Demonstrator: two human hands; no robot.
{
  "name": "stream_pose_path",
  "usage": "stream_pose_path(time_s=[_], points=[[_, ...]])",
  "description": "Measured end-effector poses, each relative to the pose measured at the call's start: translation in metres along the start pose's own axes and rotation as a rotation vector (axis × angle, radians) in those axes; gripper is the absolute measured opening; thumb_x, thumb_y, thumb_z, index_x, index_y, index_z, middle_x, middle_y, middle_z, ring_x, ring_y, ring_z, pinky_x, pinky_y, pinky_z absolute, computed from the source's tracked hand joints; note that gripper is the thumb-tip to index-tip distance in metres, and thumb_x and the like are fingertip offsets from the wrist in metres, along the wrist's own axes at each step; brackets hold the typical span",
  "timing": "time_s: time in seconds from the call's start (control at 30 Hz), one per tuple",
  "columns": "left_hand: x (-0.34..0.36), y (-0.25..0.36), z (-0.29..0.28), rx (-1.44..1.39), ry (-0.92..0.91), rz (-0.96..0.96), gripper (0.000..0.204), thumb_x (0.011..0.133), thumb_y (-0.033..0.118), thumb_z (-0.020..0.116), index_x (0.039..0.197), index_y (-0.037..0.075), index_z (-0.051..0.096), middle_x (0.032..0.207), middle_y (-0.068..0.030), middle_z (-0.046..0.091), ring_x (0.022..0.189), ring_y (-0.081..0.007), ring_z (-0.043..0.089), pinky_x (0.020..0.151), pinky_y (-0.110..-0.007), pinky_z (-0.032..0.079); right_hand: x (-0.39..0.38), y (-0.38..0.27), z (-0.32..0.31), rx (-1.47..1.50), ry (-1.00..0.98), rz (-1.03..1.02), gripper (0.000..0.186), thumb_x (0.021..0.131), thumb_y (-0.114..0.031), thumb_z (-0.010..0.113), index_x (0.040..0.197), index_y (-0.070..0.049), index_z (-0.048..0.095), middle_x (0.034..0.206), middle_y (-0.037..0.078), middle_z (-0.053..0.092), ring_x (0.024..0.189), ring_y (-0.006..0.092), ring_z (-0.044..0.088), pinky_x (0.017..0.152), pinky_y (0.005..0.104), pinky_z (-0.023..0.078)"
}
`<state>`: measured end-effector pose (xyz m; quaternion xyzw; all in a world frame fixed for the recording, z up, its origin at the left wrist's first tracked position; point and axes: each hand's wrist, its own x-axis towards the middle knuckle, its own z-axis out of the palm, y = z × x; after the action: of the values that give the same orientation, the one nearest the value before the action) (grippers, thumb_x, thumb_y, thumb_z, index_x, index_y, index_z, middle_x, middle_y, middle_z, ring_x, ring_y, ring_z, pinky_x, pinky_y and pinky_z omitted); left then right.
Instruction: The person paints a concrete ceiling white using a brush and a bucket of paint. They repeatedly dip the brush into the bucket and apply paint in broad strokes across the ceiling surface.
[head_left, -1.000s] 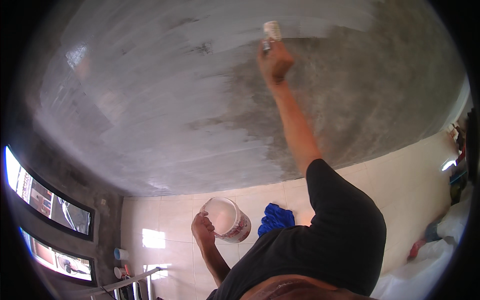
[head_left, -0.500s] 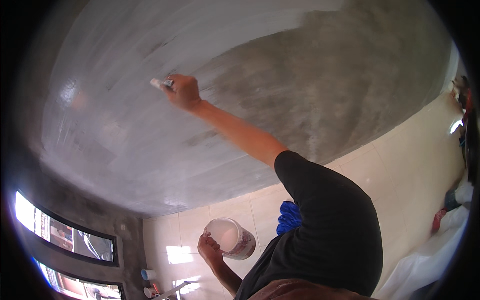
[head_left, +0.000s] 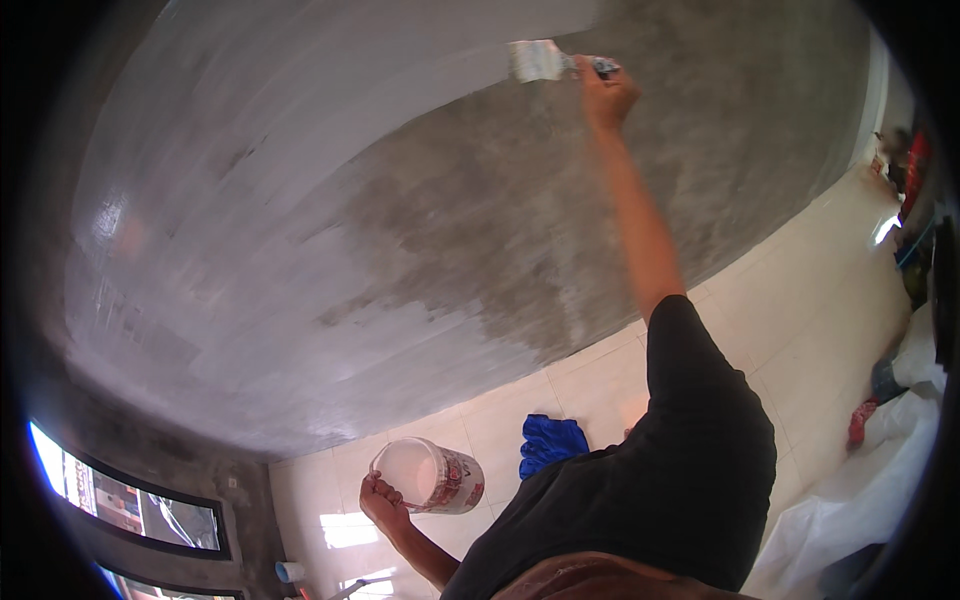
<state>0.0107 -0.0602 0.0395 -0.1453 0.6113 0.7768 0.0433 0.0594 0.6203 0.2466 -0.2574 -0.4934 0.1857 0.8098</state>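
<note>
My right hand (head_left: 608, 98) is closed round the handle of a wide paintbrush (head_left: 538, 61), its whitish bristles against the upper part of the grey wall (head_left: 440, 200). A pale, wet-looking coat covers the wall's left side and top, while the bare cement to the right is darker and blotchy. Low down, my left hand (head_left: 383, 502) grips the rim or handle of a white bucket (head_left: 462, 482) with reddish marks on its side. Pale liquid shows inside the tilted bucket. Exactly how my left fingers hold it is hard to make out.
Cream floor tiles (head_left: 740, 310) run along the wall's foot. A blue cloth (head_left: 550, 443) lies on them beside my body. Dark-framed windows (head_left: 140, 505) are at lower left, near a small blue-and-white container (head_left: 289, 571). White plastic sheeting (head_left: 850, 500) and clutter line the right side.
My right hand has swept the paintbrush right and upward across the wall, from the coated area to the edge of the bare cement. The bucket stays in my left hand, slightly further left in view.
</note>
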Motion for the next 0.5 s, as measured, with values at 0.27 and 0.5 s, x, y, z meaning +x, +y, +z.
stream_pose_path(time_s=[0.27, 0.5], points=[[0.008, 0.002, 0.012, 0.048, -0.097, -0.052, 0.016, 0.095, 0.016, 0.047, 0.086, 0.005, 0.056, 0.055, 0.0078, 0.030, 0.043, -0.0032, 0.021, 0.038, -0.022, 0.016, 0.014, 0.002, -0.003, -0.300, 0.127, -0.205, 0.026, 0.079, -0.028, 0.078, 0.078, -0.003, 0.072, 0.067, 0.011, 0.068, 0.058, 0.0258, 0.067, 0.053, 0.0353, 0.049], [-0.002, 0.028, 0.036, 0.071, -0.145, -0.062, 0.017, 0.095, 0.016, 0.047, 0.086, 0.006, 0.057, 0.055, 0.0078, 0.030, 0.043, -0.0035, 0.022, 0.039, -0.023, 0.016, -0.112, -0.125, 0.094, 0.064, -0.017, -0.434, 0.023, 0.064, -0.005, 0.072, 0.086, -0.003, 0.066, 0.071, 0.011, 0.061, 0.055, 0.0259, 0.060, 0.050, 0.0360, 0.047]])
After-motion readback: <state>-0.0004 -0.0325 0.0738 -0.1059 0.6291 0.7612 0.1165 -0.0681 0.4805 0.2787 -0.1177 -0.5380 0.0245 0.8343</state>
